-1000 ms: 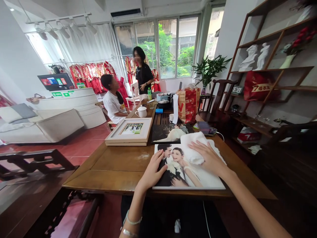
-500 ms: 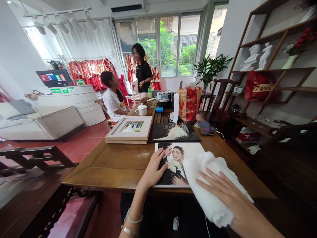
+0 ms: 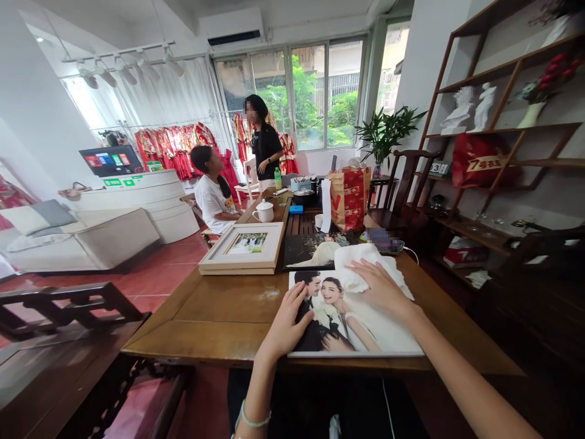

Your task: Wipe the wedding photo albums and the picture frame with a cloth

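Observation:
A glossy wedding photo panel (image 3: 338, 314) lies at the near edge of the wooden table, showing a couple in black and white. My left hand (image 3: 290, 317) rests on its left side, fingers spread and lying flat, with nothing held. At the panel's upper right corner my right hand (image 3: 381, 286) holds a bunched white cloth (image 3: 365, 259), its fingers stretched over the top. The cloth also overlaps a darker photo panel (image 3: 308, 253) just behind. To the left lies a pale framed picture (image 3: 247, 244), apparently stacked on another frame.
On the wooden table (image 3: 205, 311) stand a white lidded mug (image 3: 264, 211), a red-and-brown paper bag (image 3: 350, 198) and a phone (image 3: 384, 239) with a cable. Two people are beyond, one seated, one standing. A dark wooden bench (image 3: 68, 341) is at left, shelves at right.
My right hand and the cloth have moved away from me, from the panel's near right side to its far right corner, uncovering the photo's right half. My left hand stays on the panel.

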The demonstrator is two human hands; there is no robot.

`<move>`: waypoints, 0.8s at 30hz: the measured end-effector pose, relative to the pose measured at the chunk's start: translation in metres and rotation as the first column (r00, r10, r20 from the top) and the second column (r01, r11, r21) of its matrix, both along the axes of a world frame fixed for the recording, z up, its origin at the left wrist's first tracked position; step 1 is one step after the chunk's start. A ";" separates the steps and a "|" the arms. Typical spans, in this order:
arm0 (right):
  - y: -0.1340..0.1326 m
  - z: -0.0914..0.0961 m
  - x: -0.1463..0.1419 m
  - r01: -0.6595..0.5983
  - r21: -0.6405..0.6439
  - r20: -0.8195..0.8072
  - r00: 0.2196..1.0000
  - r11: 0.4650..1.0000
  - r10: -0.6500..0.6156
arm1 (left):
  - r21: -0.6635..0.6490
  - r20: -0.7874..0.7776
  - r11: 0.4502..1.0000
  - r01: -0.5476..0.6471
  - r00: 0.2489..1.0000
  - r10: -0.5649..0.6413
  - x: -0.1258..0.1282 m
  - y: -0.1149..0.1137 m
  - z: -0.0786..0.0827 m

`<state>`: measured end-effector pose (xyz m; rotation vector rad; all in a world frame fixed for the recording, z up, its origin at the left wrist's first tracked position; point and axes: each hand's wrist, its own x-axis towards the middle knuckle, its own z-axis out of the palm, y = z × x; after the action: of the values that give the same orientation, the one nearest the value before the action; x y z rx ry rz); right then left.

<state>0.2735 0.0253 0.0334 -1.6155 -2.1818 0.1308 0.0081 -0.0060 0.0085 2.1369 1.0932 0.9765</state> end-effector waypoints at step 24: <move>-0.015 0.002 -0.024 0.066 -0.035 0.081 0.995 0.997 -0.063 | -0.037 -0.021 0.999 -0.007 1.000 0.006 -0.001 -0.002 -0.002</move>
<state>0.2497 0.0098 0.0350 -1.7376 -2.1959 0.0900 0.0074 -0.0083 0.0069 2.1197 1.1206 0.9322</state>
